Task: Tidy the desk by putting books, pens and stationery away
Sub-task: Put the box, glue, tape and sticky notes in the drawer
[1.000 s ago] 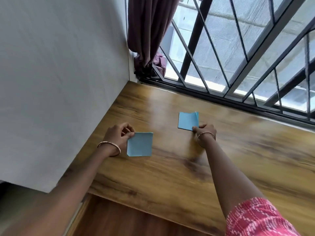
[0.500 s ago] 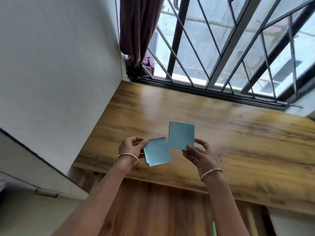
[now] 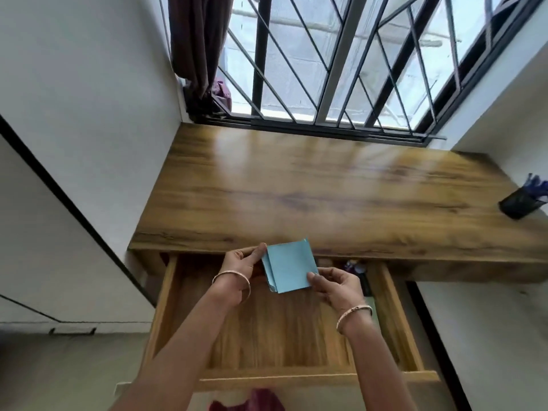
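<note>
The person is holding two blue papers (image 3: 289,266) in the air, over the back part of the open drawer (image 3: 396,318) and just in front of the desk (image 3: 326,197) edge. The papers are thin, matte and square. They are lying one over the other, and the back one is showing along the left side with a slightly bent lower corner. The left hand (image 3: 238,262) is pinching their left edge between curled fingers and thumb. The right hand (image 3: 336,287) is pinching the lower right corner, with the thumb in front and the other fingers curled behind.

The drawer is shallow and wooden, with straight grain. The desk top is smooth and brown with dark wavy grain, and it is reflecting light from the window (image 3: 335,69), which has dark metal bars. A black cup (image 3: 519,204) with blue pens (image 3: 536,186) is standing at the far right of the desk. A dark curtain (image 3: 195,40) is hanging in the left corner, beside plain white walls (image 3: 89,84).
</note>
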`<action>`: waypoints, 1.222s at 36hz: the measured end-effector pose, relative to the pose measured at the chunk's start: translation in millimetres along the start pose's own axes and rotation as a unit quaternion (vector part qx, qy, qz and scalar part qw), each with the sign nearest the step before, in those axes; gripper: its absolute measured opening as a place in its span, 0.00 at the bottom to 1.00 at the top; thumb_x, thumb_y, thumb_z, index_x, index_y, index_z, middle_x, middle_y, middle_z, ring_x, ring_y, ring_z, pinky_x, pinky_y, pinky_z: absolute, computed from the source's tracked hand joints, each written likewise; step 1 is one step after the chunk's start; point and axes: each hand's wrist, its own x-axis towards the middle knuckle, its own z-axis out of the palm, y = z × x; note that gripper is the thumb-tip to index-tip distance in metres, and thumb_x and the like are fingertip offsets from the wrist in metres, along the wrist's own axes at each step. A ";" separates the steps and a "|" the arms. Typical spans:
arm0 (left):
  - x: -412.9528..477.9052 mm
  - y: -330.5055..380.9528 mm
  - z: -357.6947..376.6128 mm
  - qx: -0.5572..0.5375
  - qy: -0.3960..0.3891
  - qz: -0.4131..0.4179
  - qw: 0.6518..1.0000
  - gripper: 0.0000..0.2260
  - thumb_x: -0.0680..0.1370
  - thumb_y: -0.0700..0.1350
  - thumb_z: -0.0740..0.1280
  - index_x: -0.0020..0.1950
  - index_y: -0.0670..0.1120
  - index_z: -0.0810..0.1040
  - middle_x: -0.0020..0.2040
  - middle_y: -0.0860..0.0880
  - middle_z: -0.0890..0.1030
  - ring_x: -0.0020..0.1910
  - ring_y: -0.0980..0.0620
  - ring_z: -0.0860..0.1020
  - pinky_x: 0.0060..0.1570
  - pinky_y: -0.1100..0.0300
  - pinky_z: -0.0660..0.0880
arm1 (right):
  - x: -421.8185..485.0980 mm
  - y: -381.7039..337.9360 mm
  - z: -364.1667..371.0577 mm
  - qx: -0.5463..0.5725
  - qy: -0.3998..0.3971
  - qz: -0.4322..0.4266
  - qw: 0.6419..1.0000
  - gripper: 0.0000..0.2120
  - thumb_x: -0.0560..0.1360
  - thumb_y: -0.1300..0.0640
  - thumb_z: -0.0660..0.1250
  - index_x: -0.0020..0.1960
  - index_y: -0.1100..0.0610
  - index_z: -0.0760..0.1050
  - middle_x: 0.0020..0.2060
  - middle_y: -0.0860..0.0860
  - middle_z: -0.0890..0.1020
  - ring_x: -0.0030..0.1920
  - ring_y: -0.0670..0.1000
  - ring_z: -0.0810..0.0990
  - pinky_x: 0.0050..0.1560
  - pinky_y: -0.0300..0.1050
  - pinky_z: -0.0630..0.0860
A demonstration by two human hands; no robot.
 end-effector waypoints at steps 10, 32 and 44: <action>-31.1 -34.5 20.7 0.012 -0.041 -0.055 0.998 0.17 0.76 0.52 0.68 0.54 0.39 0.80 0.48 0.41 0.84 0.43 0.45 0.83 0.38 0.54 0.79 | -31.8 39.7 -15.9 0.021 0.106 0.020 0.994 0.12 0.68 0.58 0.78 0.49 0.58 0.81 0.44 0.55 0.85 0.44 0.54 0.86 0.43 0.51 0.84; -15.1 -113.4 119.0 0.169 -0.084 -0.172 0.967 0.14 0.74 0.38 0.72 0.57 0.38 0.74 0.50 0.40 0.82 0.42 0.46 0.83 0.39 0.55 0.82 | 17.1 65.5 -116.8 0.028 0.214 0.125 0.968 0.13 0.68 0.63 0.76 0.52 0.64 0.81 0.48 0.58 0.84 0.44 0.56 0.85 0.39 0.46 0.84; 41.0 -184.9 165.5 0.235 0.037 -0.183 0.954 0.08 0.69 0.36 0.76 0.40 0.44 0.79 0.46 0.39 0.84 0.41 0.43 0.84 0.43 0.45 0.82 | 52.7 90.6 -153.8 -0.289 0.190 0.155 0.926 0.17 0.68 0.55 0.77 0.54 0.58 0.82 0.45 0.52 0.85 0.44 0.53 0.84 0.49 0.49 0.82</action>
